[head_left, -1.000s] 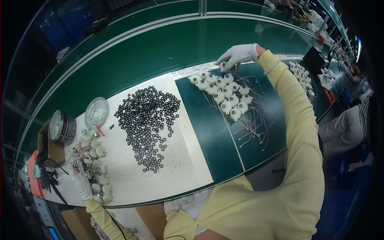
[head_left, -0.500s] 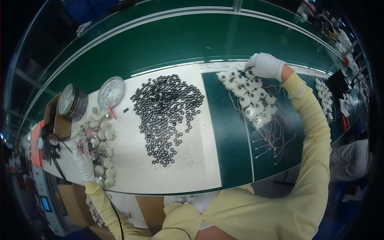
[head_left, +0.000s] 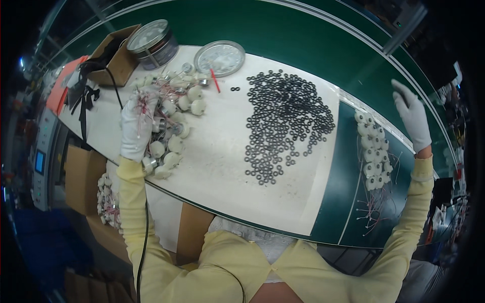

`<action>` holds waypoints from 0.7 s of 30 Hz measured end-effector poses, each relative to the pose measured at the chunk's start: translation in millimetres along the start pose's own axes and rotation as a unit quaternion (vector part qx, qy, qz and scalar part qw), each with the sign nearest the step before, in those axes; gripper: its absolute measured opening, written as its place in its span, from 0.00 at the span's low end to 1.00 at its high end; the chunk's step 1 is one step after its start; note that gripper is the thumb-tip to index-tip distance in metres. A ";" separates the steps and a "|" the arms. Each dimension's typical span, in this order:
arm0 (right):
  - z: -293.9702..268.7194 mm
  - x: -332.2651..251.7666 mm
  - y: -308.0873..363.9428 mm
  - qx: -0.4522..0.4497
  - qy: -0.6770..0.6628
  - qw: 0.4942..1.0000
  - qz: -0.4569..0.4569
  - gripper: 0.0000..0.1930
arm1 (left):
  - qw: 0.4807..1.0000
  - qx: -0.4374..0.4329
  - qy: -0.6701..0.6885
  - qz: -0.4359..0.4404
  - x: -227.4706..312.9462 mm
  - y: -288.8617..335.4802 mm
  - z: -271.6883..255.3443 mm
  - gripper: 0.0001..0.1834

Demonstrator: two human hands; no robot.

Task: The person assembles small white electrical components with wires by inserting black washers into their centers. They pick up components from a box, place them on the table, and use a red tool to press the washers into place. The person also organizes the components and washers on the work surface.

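My left hand (head_left: 135, 132), in a white glove, is closed round a bundle of thin red and white wires (head_left: 147, 101) at the left of the table. Beside it lies a heap of small cream-coloured motors (head_left: 175, 145) with metal bodies, some tipped on their sides. My right hand (head_left: 415, 117), gloved too, is raised at the far right with thumb and fingers apart and nothing in it. Just left of that hand, rows of cream motors (head_left: 374, 155) stand close together, black rings on their tops. Their wires (head_left: 371, 207) trail toward the near edge.
Many loose black rings (head_left: 283, 116) are spread over the white sheet (head_left: 217, 151). Behind the motor heap stand a tin (head_left: 160, 54), a round lid (head_left: 220, 59) and a cardboard box (head_left: 117, 64). A red stick (head_left: 215, 81) lies by the lid. Below the table, a carton (head_left: 83, 177) stands near more motors.
My right hand has come away from the ringed motors and its fingers have spread. The view has turned left, so the table appears shifted right. My left hand stays at the wires.
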State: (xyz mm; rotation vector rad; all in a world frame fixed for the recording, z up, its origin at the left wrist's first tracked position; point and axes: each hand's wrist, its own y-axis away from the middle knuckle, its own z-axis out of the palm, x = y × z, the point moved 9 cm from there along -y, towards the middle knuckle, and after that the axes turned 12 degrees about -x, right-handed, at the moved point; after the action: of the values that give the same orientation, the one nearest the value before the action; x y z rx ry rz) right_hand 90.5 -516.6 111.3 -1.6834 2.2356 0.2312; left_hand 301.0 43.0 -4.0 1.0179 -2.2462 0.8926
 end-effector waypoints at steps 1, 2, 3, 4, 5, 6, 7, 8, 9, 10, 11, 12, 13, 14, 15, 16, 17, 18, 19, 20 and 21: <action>7.2 -30.9 -7.4 0.012 -0.018 0.998 -0.059 0.19 | 0.993 0.023 0.114 -0.024 -15.1 3.5 -6.9 0.17; 9.0 -64.4 -11.0 0.029 -0.025 0.993 -0.112 0.19 | 0.969 0.057 0.237 -0.037 -34.5 6.6 -10.8 0.17; 24.9 -97.3 -15.3 0.012 -0.031 0.985 -0.170 0.19 | 0.979 0.062 0.189 -0.048 -16.4 2.0 -7.2 0.17; 48.6 -134.3 -23.2 -0.007 -0.041 0.971 -0.236 0.18 | 0.973 0.077 0.208 -0.060 -12.3 3.7 -9.3 0.18; 73.4 -181.7 -26.7 -0.004 0.030 0.949 -0.314 0.17 | 0.967 0.094 0.223 -0.073 -9.1 7.6 -12.1 0.18; 97.9 -226.2 -25.0 0.002 0.104 0.917 -0.385 0.16 | 0.960 0.108 0.243 -0.084 -5.9 7.9 -11.5 0.18; 120.1 -253.7 -29.3 -0.002 0.147 0.909 -0.389 0.14 | 0.953 0.113 0.269 -0.088 10.7 6.0 -10.6 0.19; 143.2 -279.0 -33.4 -0.004 0.186 0.899 -0.398 0.12 | 0.956 0.137 0.252 -0.068 12.2 8.2 -17.8 0.20; 156.2 -297.2 -36.1 0.019 0.190 0.887 -0.420 0.11 | 0.957 0.155 0.242 -0.044 13.8 4.9 -20.0 0.21; 169.3 -310.1 -40.4 0.042 0.191 0.875 -0.444 0.11 | 0.958 0.160 0.229 -0.057 11.2 3.6 -20.2 0.21; 185.2 -319.3 -48.8 0.032 0.204 0.865 -0.457 0.10 | 0.960 0.167 0.214 -0.073 10.6 5.0 -20.6 0.21; 199.3 -327.4 -57.3 0.022 0.217 0.856 -0.469 0.10 | 0.960 0.175 0.199 -0.090 7.7 8.0 -23.2 0.22; 210.8 -333.1 -65.9 0.012 0.230 0.846 -0.481 0.09 | 0.968 0.174 0.159 -0.089 3.6 7.8 -26.3 0.22; 224.8 -336.6 -74.8 -0.007 0.239 0.835 -0.496 0.09 | 0.974 0.193 0.098 -0.059 1.1 9.5 -29.1 0.22; 235.8 -338.2 -81.9 -0.027 0.250 0.824 -0.508 0.09 | 0.977 0.209 0.038 -0.028 0.2 10.9 -27.9 0.22; 243.7 -338.7 -86.6 -0.048 0.260 0.813 -0.519 0.08 | 0.974 0.224 -0.021 0.003 3.7 12.9 -27.4 0.22; 242.2 -338.5 -88.2 -0.053 0.257 0.810 -0.524 0.07 | 0.979 0.135 0.108 -0.108 -3.1 3.4 -21.9 0.19; 236.0 -344.4 -87.7 -0.056 0.252 0.803 -0.536 0.06 | 0.974 0.141 0.147 -0.094 -4.3 4.8 -21.3 0.18; 230.3 -349.0 -86.1 -0.060 0.248 0.797 -0.548 0.05 | 0.968 0.148 0.187 -0.079 -7.1 4.1 -20.6 0.18; 216.7 -349.7 -89.2 -0.051 0.179 0.825 -0.534 0.06 | 0.960 0.153 0.226 -0.064 -10.6 4.1 -19.8 0.17; 203.1 -346.8 -93.1 -0.043 0.110 0.848 -0.517 0.07 | 0.972 0.155 0.170 -0.053 -7.7 4.3 -23.3 0.18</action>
State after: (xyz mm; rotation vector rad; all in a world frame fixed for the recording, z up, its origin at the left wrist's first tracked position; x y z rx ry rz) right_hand 298.2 -165.1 52.2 -2.7751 1.1284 -0.1446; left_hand 306.3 65.8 4.5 1.0165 -1.7872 1.2913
